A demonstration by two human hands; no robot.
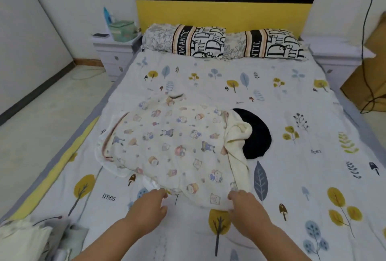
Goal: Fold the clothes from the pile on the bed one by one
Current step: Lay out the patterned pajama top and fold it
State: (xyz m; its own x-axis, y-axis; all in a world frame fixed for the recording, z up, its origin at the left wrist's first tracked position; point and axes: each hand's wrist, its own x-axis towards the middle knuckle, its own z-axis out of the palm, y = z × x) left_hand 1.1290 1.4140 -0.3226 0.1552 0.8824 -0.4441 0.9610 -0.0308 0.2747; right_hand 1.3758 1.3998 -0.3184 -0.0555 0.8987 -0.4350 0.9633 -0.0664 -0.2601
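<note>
A cream cartoon-print garment [167,145] lies spread on the tree-patterned bedsheet [292,93]; the left hand [149,204] pinches its near hem with curled fingers; the right hand [245,204] grips the near right corner; a plain cream cloth [238,152] drapes over its right edge, covering part of a black garment [259,135]; two lettered pillows [198,41] lie against the headboard; folded clothes [31,237] sit near-left.

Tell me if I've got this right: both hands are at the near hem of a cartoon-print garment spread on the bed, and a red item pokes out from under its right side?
Nearly. The head view shows that item is black, not red. The left hand and right hand are indeed at the near hem of the cartoon-print garment spread on the bed.
</note>
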